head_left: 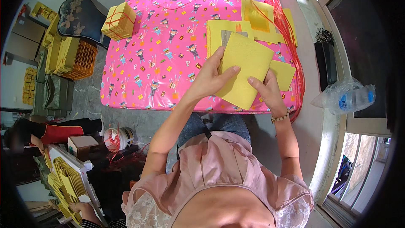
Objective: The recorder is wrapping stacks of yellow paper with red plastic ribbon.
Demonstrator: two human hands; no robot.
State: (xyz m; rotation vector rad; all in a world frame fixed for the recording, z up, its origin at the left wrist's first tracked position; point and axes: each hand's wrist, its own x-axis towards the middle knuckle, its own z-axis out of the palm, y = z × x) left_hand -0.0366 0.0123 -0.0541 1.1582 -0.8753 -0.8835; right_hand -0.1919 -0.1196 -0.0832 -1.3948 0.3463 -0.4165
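1. Yellow paper fills this overhead view. At 9 o'clock, beside the table, an orange crate (pixel 82 61) holds yellow stacks.
2. At 11 o'clock, one finished bundle (pixel 119 20), tied crosswise with red string, sits on the corner of the pink patterned tablecloth (pixel 147 59). It is the only tied bundle on the table, so the tying looks barely begun.
3. At centre, the left hand (pixel 209 80) grips the left edge of a yellow paper stack (pixel 247 69), thumb on top, fingers curled underneath.
4. The right hand (pixel 265 90) pinches the stack's lower right edge; a bead bracelet circles that wrist. The stack is lifted and tilted above the table, untied.
5. Behind it, from 12 to 1 o'clock, roughly three or four loose yellow sheets (pixel 263 21) lie overlapping; the exact count is unclear.
6. Red string (pixel 287 29) trails from one spool at 12 o'clock down the right edge.
7. At 3 o'clock, one plastic bottle (pixel 354 99) rests on the windowsill.
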